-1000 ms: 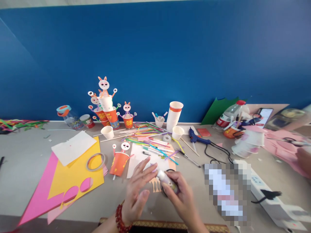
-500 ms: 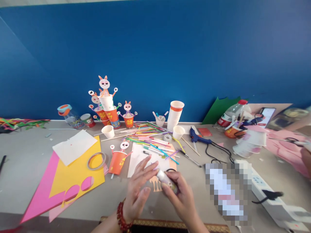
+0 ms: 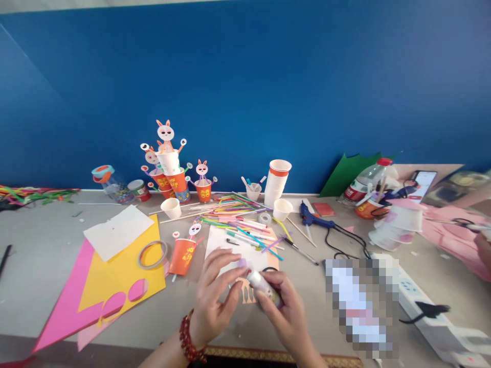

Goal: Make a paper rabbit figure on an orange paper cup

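My right hand (image 3: 286, 312) grips a small glue stick (image 3: 261, 286), with its purple tip (image 3: 242, 262) pointing up and left. My left hand (image 3: 214, 301), with a red bead bracelet on the wrist, has its fingertips pinching at that tip; whether it holds a small piece there I cannot tell. Under both hands lie a white sheet (image 3: 230, 245) and an orange paper cut-out (image 3: 245, 295). An orange paper-cup bunny (image 3: 183, 253) lies tipped over just left of my left hand.
Yellow and pink card (image 3: 115, 278) with a tape ring (image 3: 152, 254) lies at the left. Coloured straws and pens (image 3: 238, 217), paper cups (image 3: 276, 181), bunny cups (image 3: 172, 176) and a blue glue gun (image 3: 312, 219) sit behind. A white power strip (image 3: 425, 301) is at the right; another person's hand (image 3: 484, 250) at the far right.
My left fingers have curled in from a spread pose and closed on the glue stick's tip. The right hand has kept its grip on the stick.
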Tool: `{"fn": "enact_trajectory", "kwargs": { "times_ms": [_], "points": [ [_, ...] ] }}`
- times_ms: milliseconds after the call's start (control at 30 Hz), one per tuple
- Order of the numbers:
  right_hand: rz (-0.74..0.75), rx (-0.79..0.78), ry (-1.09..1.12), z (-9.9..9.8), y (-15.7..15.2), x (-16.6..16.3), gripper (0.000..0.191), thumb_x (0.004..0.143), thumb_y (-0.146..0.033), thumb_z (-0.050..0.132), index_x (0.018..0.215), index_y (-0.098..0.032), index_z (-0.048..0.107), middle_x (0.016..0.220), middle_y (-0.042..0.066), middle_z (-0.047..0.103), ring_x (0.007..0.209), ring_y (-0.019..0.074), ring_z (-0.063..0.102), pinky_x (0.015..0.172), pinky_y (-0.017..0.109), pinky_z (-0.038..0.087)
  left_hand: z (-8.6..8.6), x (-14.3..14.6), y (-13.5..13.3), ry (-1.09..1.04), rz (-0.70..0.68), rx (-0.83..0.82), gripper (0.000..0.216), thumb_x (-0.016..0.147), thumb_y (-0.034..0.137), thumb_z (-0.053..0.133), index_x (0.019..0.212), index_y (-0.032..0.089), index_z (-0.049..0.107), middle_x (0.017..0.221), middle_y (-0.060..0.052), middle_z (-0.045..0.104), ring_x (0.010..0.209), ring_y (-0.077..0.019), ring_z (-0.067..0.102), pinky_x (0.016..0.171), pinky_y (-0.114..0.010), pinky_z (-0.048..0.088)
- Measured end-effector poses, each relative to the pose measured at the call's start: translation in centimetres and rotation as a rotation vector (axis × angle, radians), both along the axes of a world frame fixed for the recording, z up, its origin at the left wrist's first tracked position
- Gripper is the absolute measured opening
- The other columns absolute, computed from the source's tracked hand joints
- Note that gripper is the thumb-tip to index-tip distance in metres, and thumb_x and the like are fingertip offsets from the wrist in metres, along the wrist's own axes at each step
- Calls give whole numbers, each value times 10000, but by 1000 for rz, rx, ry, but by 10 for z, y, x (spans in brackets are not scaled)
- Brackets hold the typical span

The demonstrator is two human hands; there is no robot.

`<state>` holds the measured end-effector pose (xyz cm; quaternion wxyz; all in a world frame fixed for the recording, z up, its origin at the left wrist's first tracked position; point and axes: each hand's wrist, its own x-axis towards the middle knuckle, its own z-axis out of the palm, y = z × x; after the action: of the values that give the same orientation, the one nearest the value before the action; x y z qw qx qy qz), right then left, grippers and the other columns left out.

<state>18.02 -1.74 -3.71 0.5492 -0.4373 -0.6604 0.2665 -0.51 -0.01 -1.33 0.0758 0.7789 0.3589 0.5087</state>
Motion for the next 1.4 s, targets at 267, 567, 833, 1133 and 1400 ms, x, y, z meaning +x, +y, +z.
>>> {"fn": "enact_trajectory", "kwargs": {
  "times_ms": [267,567,833,1133,1400],
  "points": [
    [9,-14,8,2,0,-1,160,883,-275,606,1027,-205,620,829,35,652,700,165,647,615,223,531,1,0,-3,75,0,40,431,804,46,545,1191,219,629,1233,-71,652,1247,-302,479,1060,-577,377],
    [-16,-1,-45,4,0,-3,160,870,-261,616,1018,-200,616,828,44,683,705,175,669,625,232,547,3,-2,-5,104,10,29,384,814,109,555,1176,213,632,1296,-79,629,1275,-310,472,1068,-573,374],
    [-64,33,-131,5,-1,-4,155,884,-264,599,1028,-210,592,800,27,690,639,158,670,571,205,527,1,3,-2,52,55,12,290,839,115,574,1083,236,673,1168,-62,687,1165,-278,540,1033,-554,415],
    [-106,44,-205,6,-1,-6,150,896,-277,591,1034,-220,573,800,18,703,634,154,683,575,202,520,-1,8,3,-7,75,11,268,831,112,593,1039,250,689,998,-53,687,999,-240,589,995,-533,434],
    [-136,-52,-221,-3,4,-5,179,912,-311,571,1052,-199,567,794,30,696,611,158,669,547,217,505,-2,11,2,-268,0,-288,157,873,143,577,889,219,713,848,-33,661,874,-196,587,857,-376,472]
  ]
}}
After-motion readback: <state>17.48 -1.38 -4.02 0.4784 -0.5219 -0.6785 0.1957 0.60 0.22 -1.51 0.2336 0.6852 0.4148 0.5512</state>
